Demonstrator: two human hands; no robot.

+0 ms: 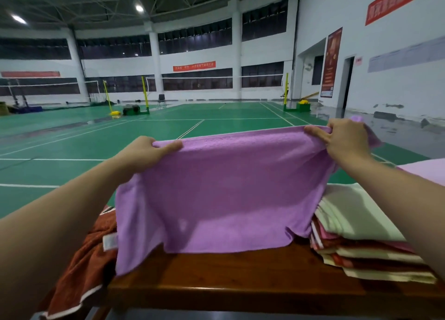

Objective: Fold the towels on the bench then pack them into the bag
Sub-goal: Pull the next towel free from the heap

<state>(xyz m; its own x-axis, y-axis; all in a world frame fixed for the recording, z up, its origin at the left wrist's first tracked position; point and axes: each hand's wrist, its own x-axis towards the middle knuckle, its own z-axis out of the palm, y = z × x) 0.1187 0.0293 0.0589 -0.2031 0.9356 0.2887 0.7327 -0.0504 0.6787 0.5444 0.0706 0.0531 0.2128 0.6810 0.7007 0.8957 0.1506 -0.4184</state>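
Both grips pinch the purple towel's [224, 194] top edge, left hand [147, 151], right hand [346, 139]; it hangs soft, limp, light below them, over the tabletop [216, 278].

left hand [147, 151]: grips top edge of purple towel [216, 194] near its left corner, thumb lying over the front
right hand [344, 139]: pinches same edge near right corner, fingers curled over the cloth
purple towel: held up, stretched btwn both hands, hangs over bench [228, 276]; bottom hem at or just above the wood, can't tell if touching
stack [361, 242]: folded towels on bench, right of purple one; pale green on top, red, pink & cream under
rust towel [84, 259]: unfolded, white trim, drapes off bench's left end
pink cloth [426, 170]: far right, behind stack
background: green court [216, 112] w/ white lines, nets
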